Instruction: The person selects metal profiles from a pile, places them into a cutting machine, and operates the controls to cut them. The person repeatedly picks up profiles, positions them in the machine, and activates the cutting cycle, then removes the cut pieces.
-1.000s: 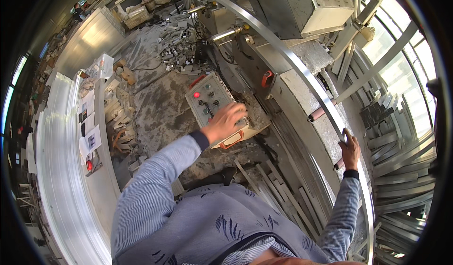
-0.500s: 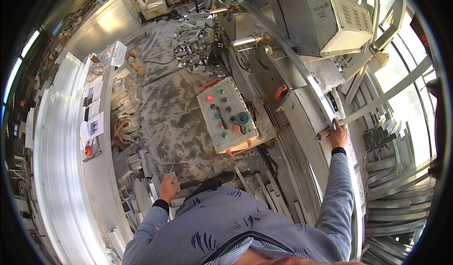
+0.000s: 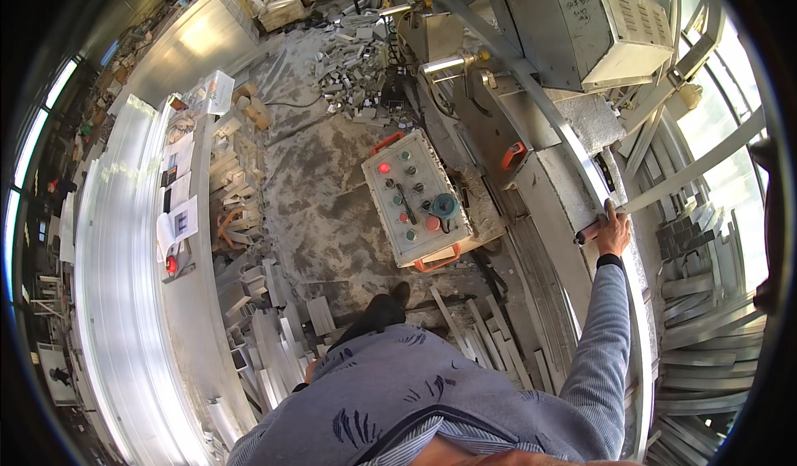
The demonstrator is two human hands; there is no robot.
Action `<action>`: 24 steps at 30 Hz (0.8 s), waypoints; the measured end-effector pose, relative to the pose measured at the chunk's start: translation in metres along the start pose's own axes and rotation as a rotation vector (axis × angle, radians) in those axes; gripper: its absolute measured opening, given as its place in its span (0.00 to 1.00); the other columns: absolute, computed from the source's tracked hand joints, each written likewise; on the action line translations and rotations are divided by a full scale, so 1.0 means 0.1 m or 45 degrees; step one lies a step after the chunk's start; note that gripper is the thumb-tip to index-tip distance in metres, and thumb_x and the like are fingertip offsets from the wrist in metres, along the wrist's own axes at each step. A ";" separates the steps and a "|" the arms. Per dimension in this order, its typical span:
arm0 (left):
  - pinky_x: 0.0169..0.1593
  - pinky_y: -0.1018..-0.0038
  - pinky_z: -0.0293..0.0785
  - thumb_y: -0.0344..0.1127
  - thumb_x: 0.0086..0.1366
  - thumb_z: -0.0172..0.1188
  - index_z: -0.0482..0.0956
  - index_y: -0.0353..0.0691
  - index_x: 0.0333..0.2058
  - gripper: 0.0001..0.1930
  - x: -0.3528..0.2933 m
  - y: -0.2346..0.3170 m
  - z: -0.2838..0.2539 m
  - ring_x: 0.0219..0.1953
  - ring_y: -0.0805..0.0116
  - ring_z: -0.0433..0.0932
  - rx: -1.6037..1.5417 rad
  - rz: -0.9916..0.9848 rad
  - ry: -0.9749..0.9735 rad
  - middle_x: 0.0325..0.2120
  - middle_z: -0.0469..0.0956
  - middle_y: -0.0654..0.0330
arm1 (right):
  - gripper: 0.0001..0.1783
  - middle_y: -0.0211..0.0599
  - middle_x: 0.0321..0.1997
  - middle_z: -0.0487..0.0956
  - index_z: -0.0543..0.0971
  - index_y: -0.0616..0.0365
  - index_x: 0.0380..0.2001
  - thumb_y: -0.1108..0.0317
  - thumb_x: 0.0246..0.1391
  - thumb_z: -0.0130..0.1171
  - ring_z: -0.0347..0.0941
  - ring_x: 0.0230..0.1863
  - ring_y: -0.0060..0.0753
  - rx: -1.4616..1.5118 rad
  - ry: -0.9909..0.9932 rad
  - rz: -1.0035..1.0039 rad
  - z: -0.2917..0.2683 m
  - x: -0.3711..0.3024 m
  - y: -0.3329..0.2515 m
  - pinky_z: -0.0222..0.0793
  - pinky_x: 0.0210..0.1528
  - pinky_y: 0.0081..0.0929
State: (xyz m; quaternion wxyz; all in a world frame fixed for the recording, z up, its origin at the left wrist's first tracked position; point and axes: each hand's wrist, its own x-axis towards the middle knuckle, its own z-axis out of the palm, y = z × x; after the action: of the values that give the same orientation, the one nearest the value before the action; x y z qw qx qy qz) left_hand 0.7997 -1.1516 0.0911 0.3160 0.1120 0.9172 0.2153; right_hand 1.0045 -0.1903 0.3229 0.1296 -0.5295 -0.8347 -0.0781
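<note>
Head view: right hand (image 3: 613,233), right of centre, on long curved-looking silver metal bar (image 3: 571,142), which runs from upper centre to lower right of frame. Fingers bent over it beside brownish cylindrical roller (image 3: 589,233); can't tell clenched or just resting. Left hand (image 3: 311,371), lower centre-left, mostly behind torso, finger state unreadable. Off-white boxy control panel (image 3: 417,217) mid-frame, red button lit.
</note>
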 end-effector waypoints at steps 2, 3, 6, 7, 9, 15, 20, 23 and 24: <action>0.53 0.51 0.79 0.53 0.69 0.60 0.85 0.44 0.53 0.23 0.16 -0.15 -0.02 0.51 0.40 0.84 0.033 -0.013 -0.047 0.45 0.87 0.47 | 0.28 0.42 0.56 0.80 0.78 0.24 0.68 0.56 0.65 0.65 0.76 0.59 0.50 -0.014 -0.012 0.024 -0.03 0.01 -0.04 0.74 0.60 0.49; 0.53 0.51 0.79 0.52 0.70 0.61 0.85 0.44 0.53 0.22 0.32 -0.17 -0.10 0.51 0.41 0.85 0.082 -0.050 -0.065 0.45 0.87 0.47 | 0.28 0.42 0.56 0.80 0.78 0.24 0.68 0.56 0.66 0.65 0.76 0.60 0.51 -0.040 -0.043 0.057 -0.04 0.02 -0.06 0.74 0.60 0.49; 0.54 0.54 0.80 0.49 0.71 0.61 0.85 0.42 0.53 0.20 0.86 -0.05 -0.45 0.51 0.44 0.86 0.194 -0.148 -0.159 0.45 0.88 0.48 | 0.29 0.41 0.62 0.79 0.75 0.23 0.70 0.54 0.67 0.62 0.74 0.65 0.50 -0.075 -0.135 0.146 -0.07 0.05 -0.16 0.71 0.63 0.55; 0.53 0.56 0.81 0.47 0.71 0.62 0.86 0.42 0.52 0.19 1.05 0.03 -0.60 0.50 0.46 0.87 0.117 -0.024 -0.096 0.45 0.88 0.49 | 0.29 0.40 0.62 0.79 0.75 0.23 0.70 0.55 0.67 0.62 0.73 0.66 0.50 -0.098 -0.170 0.222 -0.07 0.07 -0.24 0.70 0.63 0.56; 0.52 0.59 0.82 0.44 0.70 0.65 0.87 0.41 0.50 0.17 1.44 0.19 -0.89 0.48 0.51 0.88 0.036 0.059 -0.108 0.43 0.89 0.51 | 0.30 0.39 0.63 0.78 0.76 0.23 0.70 0.58 0.65 0.62 0.71 0.68 0.49 -0.274 -0.120 0.292 -0.09 0.10 -0.43 0.68 0.64 0.58; 0.46 0.63 0.83 0.43 0.67 0.68 0.88 0.36 0.47 0.17 3.06 0.25 -2.04 0.42 0.58 0.89 -0.216 0.060 -0.119 0.38 0.90 0.52 | 0.37 0.43 0.70 0.74 0.74 0.36 0.71 0.69 0.56 0.62 0.65 0.73 0.51 -0.380 -0.002 0.478 -0.23 0.02 -1.56 0.67 0.69 0.57; 0.43 0.62 0.84 0.45 0.68 0.68 0.86 0.30 0.49 0.21 4.45 0.02 -3.55 0.39 0.60 0.87 -0.274 -0.221 -0.155 0.40 0.88 0.49 | 0.34 0.43 0.65 0.78 0.79 0.42 0.67 0.64 0.54 0.66 0.71 0.68 0.52 -0.239 -0.120 0.586 -0.40 -0.09 -2.70 0.70 0.70 0.48; 0.48 0.58 0.82 0.45 0.69 0.66 0.86 0.31 0.50 0.21 5.23 0.01 -4.41 0.42 0.54 0.86 0.065 0.003 0.033 0.41 0.88 0.48 | 0.27 0.45 0.59 0.83 0.85 0.47 0.59 0.65 0.53 0.65 0.77 0.63 0.52 -0.216 -0.118 0.577 -0.45 -0.20 -3.08 0.74 0.66 0.46; 0.51 0.56 0.81 0.46 0.70 0.65 0.86 0.33 0.51 0.21 5.48 0.06 -4.65 0.45 0.51 0.85 0.044 -0.054 0.073 0.43 0.87 0.49 | 0.26 0.45 0.58 0.83 0.86 0.47 0.58 0.65 0.53 0.64 0.78 0.62 0.52 -0.157 -0.147 0.606 -0.44 -0.22 -3.16 0.75 0.64 0.46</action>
State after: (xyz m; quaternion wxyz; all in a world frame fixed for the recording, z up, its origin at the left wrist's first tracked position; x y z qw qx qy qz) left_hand 0.0833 -1.1099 0.1316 0.2921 0.0917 0.9316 0.1958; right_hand 0.7332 -0.3562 0.3604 0.0640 -0.7216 -0.6862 -0.0660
